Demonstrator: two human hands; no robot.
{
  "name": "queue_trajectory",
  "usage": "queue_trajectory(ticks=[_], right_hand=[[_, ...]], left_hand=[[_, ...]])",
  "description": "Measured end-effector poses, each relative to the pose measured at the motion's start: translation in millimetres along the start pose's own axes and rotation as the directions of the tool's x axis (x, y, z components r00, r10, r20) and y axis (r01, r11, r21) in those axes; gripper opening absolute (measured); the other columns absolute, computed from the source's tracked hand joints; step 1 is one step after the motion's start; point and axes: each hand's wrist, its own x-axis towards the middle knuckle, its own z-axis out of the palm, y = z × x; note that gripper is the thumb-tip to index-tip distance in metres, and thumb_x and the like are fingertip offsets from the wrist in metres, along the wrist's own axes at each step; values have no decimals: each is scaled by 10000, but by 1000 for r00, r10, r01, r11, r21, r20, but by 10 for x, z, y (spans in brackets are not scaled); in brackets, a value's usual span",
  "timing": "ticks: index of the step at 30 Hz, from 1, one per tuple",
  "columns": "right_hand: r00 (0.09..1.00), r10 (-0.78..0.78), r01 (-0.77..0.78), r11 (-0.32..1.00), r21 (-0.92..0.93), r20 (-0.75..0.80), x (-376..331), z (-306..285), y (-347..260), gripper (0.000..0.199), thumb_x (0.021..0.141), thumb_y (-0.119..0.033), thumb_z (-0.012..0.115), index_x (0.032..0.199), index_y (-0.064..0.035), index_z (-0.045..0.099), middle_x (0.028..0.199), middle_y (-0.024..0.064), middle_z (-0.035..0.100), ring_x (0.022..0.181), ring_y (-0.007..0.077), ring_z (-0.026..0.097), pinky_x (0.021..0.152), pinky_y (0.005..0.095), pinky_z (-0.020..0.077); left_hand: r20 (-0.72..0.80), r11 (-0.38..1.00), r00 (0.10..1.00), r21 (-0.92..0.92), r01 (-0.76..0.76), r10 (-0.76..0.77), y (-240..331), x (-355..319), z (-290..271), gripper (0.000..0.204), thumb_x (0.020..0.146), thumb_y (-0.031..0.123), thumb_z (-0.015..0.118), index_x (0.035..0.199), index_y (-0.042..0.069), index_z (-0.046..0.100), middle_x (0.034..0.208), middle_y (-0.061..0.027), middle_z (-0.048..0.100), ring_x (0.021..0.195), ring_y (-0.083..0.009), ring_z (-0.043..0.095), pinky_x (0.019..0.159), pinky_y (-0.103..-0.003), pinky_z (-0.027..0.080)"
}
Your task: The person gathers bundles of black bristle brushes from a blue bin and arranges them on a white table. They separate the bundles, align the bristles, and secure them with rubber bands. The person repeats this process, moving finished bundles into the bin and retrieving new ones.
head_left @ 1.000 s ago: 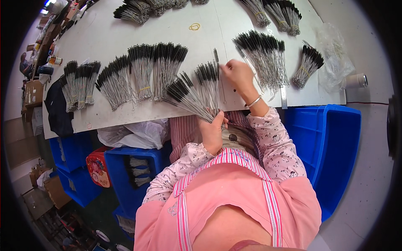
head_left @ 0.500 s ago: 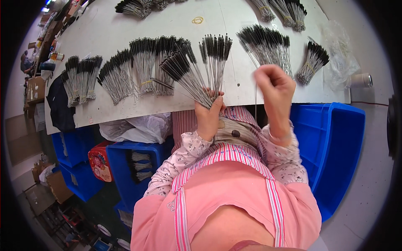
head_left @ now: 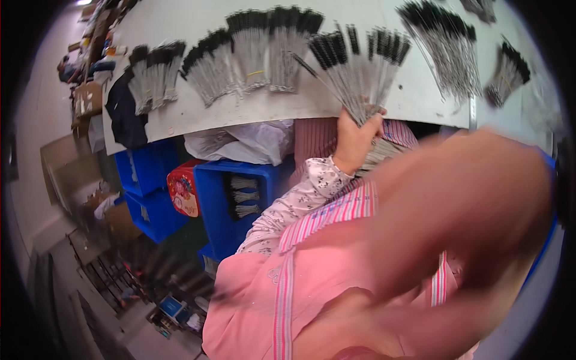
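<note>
Near the table's front edge, my left hand is closed around the wire ends of a bunch of thin tube brushes. Their black bristle heads fan out upward and away from me, in two rough clumps. Large and smeared by motion, my right hand is raised close to the camera and covers the lower right of the view. Its fingers cannot be made out, nor whether anything is in them. A loose pile of the same brushes lies on the table to the right of the held bunch.
More brush bundles lie in a row along the white table, and another tied bundle is at the right. Below the edge are a white plastic bag, blue bins and a red patterned container.
My right hand has come up from the table edge toward the camera and blurred. The view has shifted, so the table sits higher and further right. My left hand still grips the brushes.
</note>
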Motion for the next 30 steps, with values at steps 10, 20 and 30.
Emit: queue_trajectory(ticks=[10, 20, 30], right_hand=[[159, 862, -311, 507, 804, -482, -849, 166, 1668, 180, 881, -253, 642, 932, -84, 608, 525, -72, 409, 396, 31, 326, 356, 214, 193], [445, 885, -507, 375, 776, -137, -606, 338, 1824, 270, 821, -163, 710, 1019, 5, 639, 848, 47, 649, 663, 101, 610, 561, 236, 498], [462, 868, -395, 386, 834, -183, -552, 388, 1832, 298, 791, -128, 719, 1028, 19, 617, 871, 86, 649, 712, 148, 631, 584, 279, 519]], left_hand=[[9, 973, 998, -221, 61, -60, 96, 68, -134, 214, 888, 32, 539, 1093, -14, 502, 981, -154, 627, 649, -139, 557, 500, -255, 435], [76, 979, 993, -178, 102, -90, 232, 107, -237, 194, 955, 179, 513, 1045, 8, 534, 833, -66, 598, 613, -127, 574, 488, -253, 451], [59, 996, 994, 4, -89, 88, 297, 168, -286, 297, 936, 180, 566, 1170, 17, 484, 946, -77, 611, 661, -123, 583, 468, -234, 475]])
